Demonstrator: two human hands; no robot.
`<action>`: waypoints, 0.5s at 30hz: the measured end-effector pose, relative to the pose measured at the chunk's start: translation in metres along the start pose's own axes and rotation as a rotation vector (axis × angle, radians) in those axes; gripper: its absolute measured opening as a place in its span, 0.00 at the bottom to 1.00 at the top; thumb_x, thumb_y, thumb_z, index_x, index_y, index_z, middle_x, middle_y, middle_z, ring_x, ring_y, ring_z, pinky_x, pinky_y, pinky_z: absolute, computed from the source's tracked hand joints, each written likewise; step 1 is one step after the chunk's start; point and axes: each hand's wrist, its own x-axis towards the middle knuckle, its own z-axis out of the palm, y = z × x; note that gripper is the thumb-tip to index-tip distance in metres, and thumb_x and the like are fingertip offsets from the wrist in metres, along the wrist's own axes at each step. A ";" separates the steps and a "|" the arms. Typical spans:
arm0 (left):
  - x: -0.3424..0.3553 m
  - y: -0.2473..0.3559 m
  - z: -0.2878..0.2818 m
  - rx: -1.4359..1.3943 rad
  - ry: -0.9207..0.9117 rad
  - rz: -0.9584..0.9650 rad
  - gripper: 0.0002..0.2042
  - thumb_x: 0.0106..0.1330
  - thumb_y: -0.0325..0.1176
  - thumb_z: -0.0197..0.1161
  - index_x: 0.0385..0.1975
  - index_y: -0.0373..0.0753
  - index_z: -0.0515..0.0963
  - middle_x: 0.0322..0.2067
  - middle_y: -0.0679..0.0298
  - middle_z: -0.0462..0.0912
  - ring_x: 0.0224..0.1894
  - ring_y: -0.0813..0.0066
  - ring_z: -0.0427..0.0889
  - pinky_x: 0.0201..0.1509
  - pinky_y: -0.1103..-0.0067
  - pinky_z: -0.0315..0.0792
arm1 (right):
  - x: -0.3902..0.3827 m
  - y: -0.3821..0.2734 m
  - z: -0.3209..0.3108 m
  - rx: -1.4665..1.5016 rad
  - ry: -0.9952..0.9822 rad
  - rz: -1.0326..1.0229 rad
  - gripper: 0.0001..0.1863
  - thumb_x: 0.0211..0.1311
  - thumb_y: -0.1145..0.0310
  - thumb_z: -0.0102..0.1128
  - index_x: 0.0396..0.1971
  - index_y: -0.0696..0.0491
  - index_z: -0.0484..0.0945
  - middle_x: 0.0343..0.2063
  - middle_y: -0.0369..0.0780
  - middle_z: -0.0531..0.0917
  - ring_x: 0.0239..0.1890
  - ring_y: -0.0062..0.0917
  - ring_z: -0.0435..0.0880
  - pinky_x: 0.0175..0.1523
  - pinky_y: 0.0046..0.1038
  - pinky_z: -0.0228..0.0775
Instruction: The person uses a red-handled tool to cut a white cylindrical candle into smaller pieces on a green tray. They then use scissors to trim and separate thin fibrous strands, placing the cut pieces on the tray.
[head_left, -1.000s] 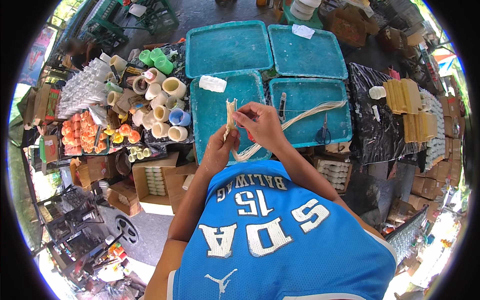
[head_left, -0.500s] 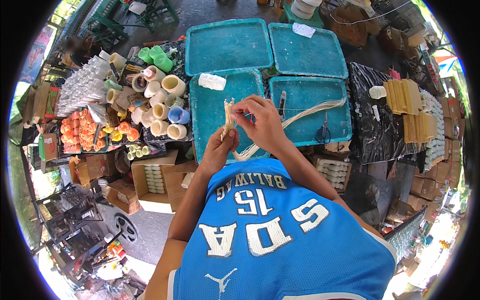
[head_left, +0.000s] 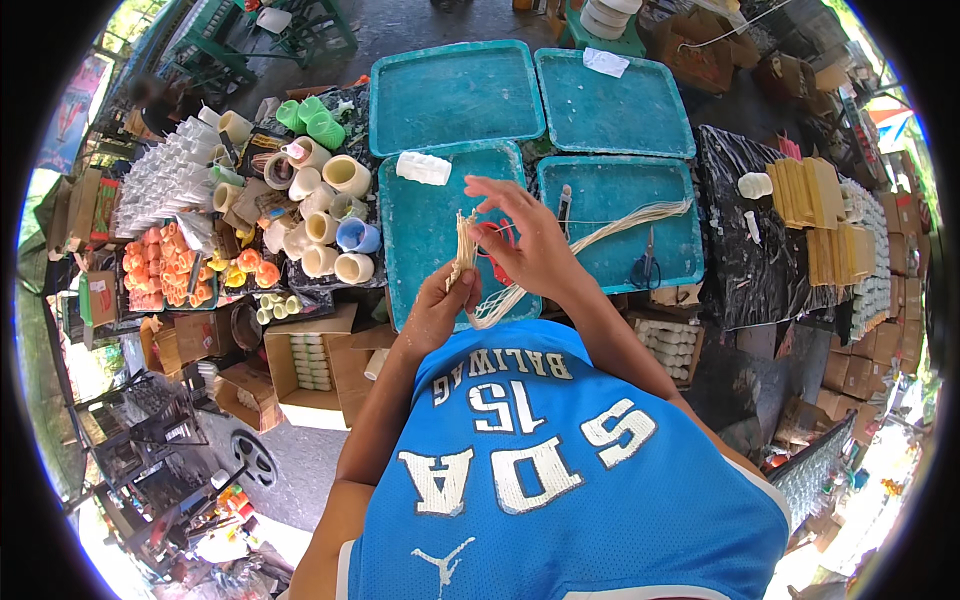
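My left hand [head_left: 437,305] is closed around the lower part of a bundle of thin cream cords [head_left: 464,240], held upright over the near-left teal tray [head_left: 400,270]. The bundle's long tail bends below my hands and runs right, across the near-right tray [head_left: 610,175]. My right hand [head_left: 532,245] is beside the bundle's top, thumb close to the cord ends and fingers stretched apart. Whether a single cord touches its fingers cannot be made out. Under my right palm shows a red item [head_left: 499,270], mostly hidden.
Dark-handled scissors [head_left: 648,265] and a cutter-like tool [head_left: 565,205] lie in the near-right tray. A white ribbed cylinder [head_left: 424,168] rests at the near-left tray's far edge. Cream cups [head_left: 346,175] crowd the left; yellow sheets [head_left: 800,195] are stacked right.
My right hand's fingers have spread from a pinch at the cord ends and lifted slightly. The red item now shows beneath that hand. My left hand keeps its hold.
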 end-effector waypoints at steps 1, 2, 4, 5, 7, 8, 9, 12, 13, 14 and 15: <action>0.000 0.001 0.000 -0.003 -0.005 -0.023 0.14 0.85 0.43 0.51 0.41 0.40 0.75 0.25 0.71 0.74 0.26 0.87 0.64 0.30 0.84 0.58 | -0.001 0.001 -0.004 -0.033 -0.066 -0.018 0.21 0.69 0.70 0.68 0.61 0.51 0.79 0.51 0.43 0.87 0.44 0.34 0.87 0.45 0.34 0.82; -0.001 0.005 -0.001 -0.006 -0.010 -0.046 0.14 0.85 0.42 0.50 0.40 0.39 0.74 0.26 0.71 0.73 0.28 0.85 0.67 0.33 0.82 0.62 | -0.002 0.002 -0.006 -0.067 -0.132 -0.036 0.23 0.69 0.70 0.67 0.63 0.50 0.79 0.53 0.43 0.87 0.45 0.35 0.87 0.46 0.35 0.82; -0.001 0.011 0.000 -0.001 -0.024 -0.071 0.14 0.85 0.41 0.49 0.38 0.39 0.73 0.26 0.71 0.72 0.31 0.83 0.70 0.37 0.80 0.66 | -0.002 0.014 -0.007 -0.181 -0.159 -0.165 0.24 0.69 0.69 0.67 0.64 0.49 0.78 0.56 0.43 0.86 0.47 0.37 0.87 0.50 0.36 0.81; 0.000 0.012 0.000 0.009 -0.028 -0.072 0.14 0.85 0.41 0.49 0.39 0.38 0.74 0.26 0.71 0.72 0.31 0.83 0.70 0.37 0.80 0.66 | -0.002 0.019 -0.007 -0.238 -0.173 -0.230 0.24 0.69 0.68 0.67 0.64 0.49 0.78 0.58 0.43 0.85 0.48 0.38 0.87 0.52 0.37 0.80; 0.001 0.015 0.000 0.018 -0.031 -0.068 0.14 0.85 0.40 0.49 0.39 0.38 0.74 0.27 0.71 0.72 0.31 0.82 0.70 0.37 0.80 0.67 | -0.002 0.017 -0.008 -0.205 -0.201 -0.183 0.24 0.69 0.67 0.66 0.64 0.48 0.79 0.57 0.43 0.86 0.50 0.40 0.87 0.54 0.38 0.80; 0.001 0.017 0.001 0.018 -0.031 -0.063 0.14 0.85 0.40 0.49 0.40 0.38 0.74 0.27 0.71 0.72 0.31 0.82 0.70 0.37 0.80 0.67 | -0.002 0.016 -0.008 -0.189 -0.215 -0.160 0.23 0.69 0.67 0.66 0.64 0.48 0.79 0.57 0.43 0.86 0.51 0.40 0.87 0.55 0.39 0.79; 0.001 0.018 0.001 0.018 -0.031 -0.058 0.14 0.85 0.40 0.49 0.40 0.38 0.74 0.27 0.71 0.72 0.31 0.82 0.70 0.37 0.80 0.67 | -0.002 0.012 -0.008 -0.165 -0.191 -0.130 0.22 0.69 0.67 0.66 0.63 0.48 0.80 0.56 0.43 0.86 0.52 0.40 0.87 0.55 0.39 0.79; 0.002 0.017 -0.001 0.034 -0.035 -0.063 0.13 0.85 0.40 0.49 0.41 0.38 0.75 0.28 0.70 0.73 0.31 0.81 0.71 0.37 0.79 0.67 | -0.001 0.007 -0.007 -0.142 -0.158 -0.110 0.20 0.69 0.68 0.66 0.60 0.49 0.82 0.53 0.43 0.88 0.52 0.39 0.87 0.55 0.38 0.80; 0.002 0.016 -0.001 0.033 -0.036 -0.063 0.13 0.85 0.40 0.49 0.42 0.38 0.75 0.28 0.70 0.73 0.31 0.81 0.71 0.37 0.79 0.67 | 0.001 0.009 -0.008 -0.167 -0.174 -0.150 0.19 0.69 0.68 0.66 0.59 0.49 0.83 0.52 0.42 0.88 0.52 0.39 0.88 0.55 0.38 0.80; 0.002 0.016 -0.002 0.031 -0.037 -0.063 0.13 0.85 0.40 0.49 0.42 0.38 0.75 0.28 0.70 0.73 0.32 0.81 0.71 0.38 0.80 0.67 | 0.002 0.011 -0.009 -0.192 -0.190 -0.189 0.19 0.69 0.68 0.66 0.58 0.49 0.83 0.51 0.42 0.89 0.51 0.39 0.88 0.54 0.38 0.80; 0.002 0.015 -0.002 0.030 -0.038 -0.064 0.13 0.85 0.40 0.49 0.42 0.38 0.75 0.28 0.70 0.73 0.32 0.81 0.71 0.38 0.80 0.67 | 0.002 0.012 -0.009 -0.188 -0.192 -0.182 0.18 0.69 0.68 0.66 0.57 0.49 0.84 0.51 0.42 0.89 0.50 0.39 0.88 0.53 0.38 0.80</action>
